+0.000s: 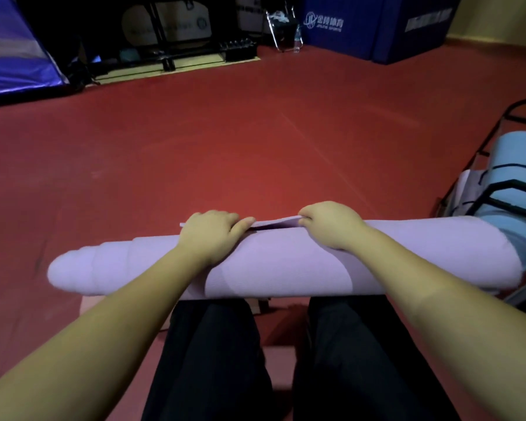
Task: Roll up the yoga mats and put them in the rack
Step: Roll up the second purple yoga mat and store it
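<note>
A rolled lilac yoga mat (280, 265) lies crosswise in front of my legs, above the red floor. Its left end is uneven, telescoped outward. My left hand (213, 235) grips the top of the roll, fingers curled over its far side at the loose edge. A little to the right, my right hand (331, 224) grips the same loose edge flap, fingers tucked under it. A black metal rack (498, 192) stands at the right, with a rolled light-blue mat (513, 174) in it.
Open red floor (255, 132) stretches ahead. At the back stand blue padded blocks (377, 25), dark gym equipment with dumbbells (237, 45), and a blue-purple tent-like cover (12, 56) at the left. My dark trouser legs fill the bottom centre.
</note>
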A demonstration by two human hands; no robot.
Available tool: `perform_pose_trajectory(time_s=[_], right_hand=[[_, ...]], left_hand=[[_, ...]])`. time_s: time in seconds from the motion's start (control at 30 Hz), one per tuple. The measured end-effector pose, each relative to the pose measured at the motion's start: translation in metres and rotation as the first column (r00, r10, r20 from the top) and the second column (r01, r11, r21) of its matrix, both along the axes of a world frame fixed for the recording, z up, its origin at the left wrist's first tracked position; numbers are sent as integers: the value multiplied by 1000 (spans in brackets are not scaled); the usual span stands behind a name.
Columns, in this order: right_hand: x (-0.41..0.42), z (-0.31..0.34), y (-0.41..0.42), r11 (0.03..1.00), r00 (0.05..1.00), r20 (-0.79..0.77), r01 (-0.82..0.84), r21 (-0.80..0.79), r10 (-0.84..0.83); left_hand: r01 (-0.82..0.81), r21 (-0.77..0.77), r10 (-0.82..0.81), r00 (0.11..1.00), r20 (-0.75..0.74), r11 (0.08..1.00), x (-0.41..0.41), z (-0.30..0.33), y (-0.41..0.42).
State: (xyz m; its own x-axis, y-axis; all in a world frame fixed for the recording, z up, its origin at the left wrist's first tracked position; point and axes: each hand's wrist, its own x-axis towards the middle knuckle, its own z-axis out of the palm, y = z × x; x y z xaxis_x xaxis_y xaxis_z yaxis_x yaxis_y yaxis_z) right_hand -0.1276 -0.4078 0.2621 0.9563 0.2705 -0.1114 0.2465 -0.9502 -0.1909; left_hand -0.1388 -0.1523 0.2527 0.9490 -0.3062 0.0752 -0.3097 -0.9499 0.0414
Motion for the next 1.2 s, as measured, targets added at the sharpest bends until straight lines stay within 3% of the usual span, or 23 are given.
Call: perform_pose_trajectory(time_s=[0.1,0.2,0.27,0.4,0.43,0.53,0.6,0.67,0.7,0.77,0.8,0.87,0.9,0.93,0.97,1.0,1.03,1.07,1.13,1.2], right_hand=[[-22,-5,1,1000,1000,-16,-7,30,7],[-36,-18,13,996,989,149,18,-90,-5],[-34,-21,15,996,981,188,60,-70,-46],[-27,-19,8,996,979,188,84,-17,-79],[-25,-18,8,995,982,163,97,-7,-95],[-16,-17,10,993,988,106,115,-22,-112],[-16,-16,12,989,974,178,134,56,-142],[-30,-21,19,950,901,405,24,311,-156],[-44,-24,23,882,860,472,-59,467,-192],[-79,-35,37,691,877,396,-108,715,-272],[-97,-45,47,649,921,289,-55,759,-261],[-126,-62,66,600,968,-122,231,766,-218],[-128,-73,70,420,879,-413,476,773,-238],[-122,-85,71,123,699,-686,713,690,-203],[-113,-97,70,-165,503,-858,842,514,-107],[-105,-107,67,-364,390,-920,854,373,-26],[-98,-113,63,-502,357,-934,807,312,-7],[-91,-114,63,-579,357,-934,759,297,-11],[-77,-108,70,-670,429,-902,683,291,46],[-63,-89,77,-750,577,-800,599,279,164]], left_hand=[[-50,6,50,999,-13,999,5,-1,-2],[-76,60,74,996,45,995,8,0,-4],[-82,67,77,995,71,994,8,-1,-8],[-48,-72,48,999,-6,996,1,-7,-14],[-6,-59,4,999,-32,998,-4,-11,-15],[140,181,-115,984,-138,973,-17,-15,-16],[161,227,-126,979,-163,960,-14,-13,-12],[130,172,-96,977,-191,976,-6,-13,-8],[108,138,-77,974,-213,985,-1,-14,-6],[90,82,-67,966,-248,993,10,-16,-3],[96,58,-77,959,-273,994,15,-16,-2],[98,11,-89,940,-330,995,22,-15,-2],[94,-10,-92,932,-352,996,24,-15,-3],[90,-26,-94,925,-369,996,26,-14,-5],[82,-36,-90,918,-387,996,28,-13,-7],[76,-44,-87,911,-403,996,28,-10,-9],[72,-55,-89,906,-414,996,28,-10,-12],[66,-70,-90,903,-419,995,28,-10,-14],[57,-88,-88,911,-403,994,28,-11,-14],[36,-121,-78,929,-362,992,29,-8,-11]])
